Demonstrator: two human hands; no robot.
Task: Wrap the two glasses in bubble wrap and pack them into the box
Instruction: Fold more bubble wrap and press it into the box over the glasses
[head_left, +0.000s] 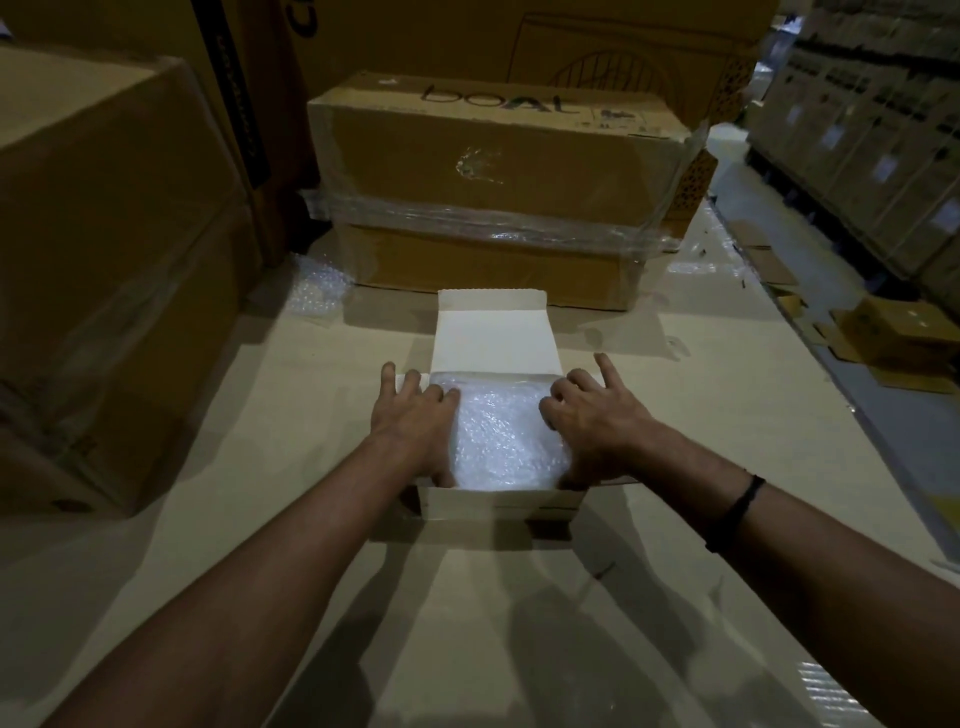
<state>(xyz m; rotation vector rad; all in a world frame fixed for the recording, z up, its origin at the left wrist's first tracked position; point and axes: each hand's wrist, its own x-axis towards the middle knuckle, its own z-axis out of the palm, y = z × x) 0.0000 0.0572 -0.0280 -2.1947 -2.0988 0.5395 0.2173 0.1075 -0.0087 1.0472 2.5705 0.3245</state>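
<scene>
Now wrap (506, 441) btwn left hand (415, 415), right hand (592, 421) (in box (498, 505)).

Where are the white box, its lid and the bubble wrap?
white box (498, 505): head view, near front wall.
lid (496, 338): head view, inner face.
bubble wrap (506, 436): head view, middle of the sheet.

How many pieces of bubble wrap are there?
2: one bundle inside the white box, one loose scrap beyond it to the left. More may be hidden inside.
</scene>
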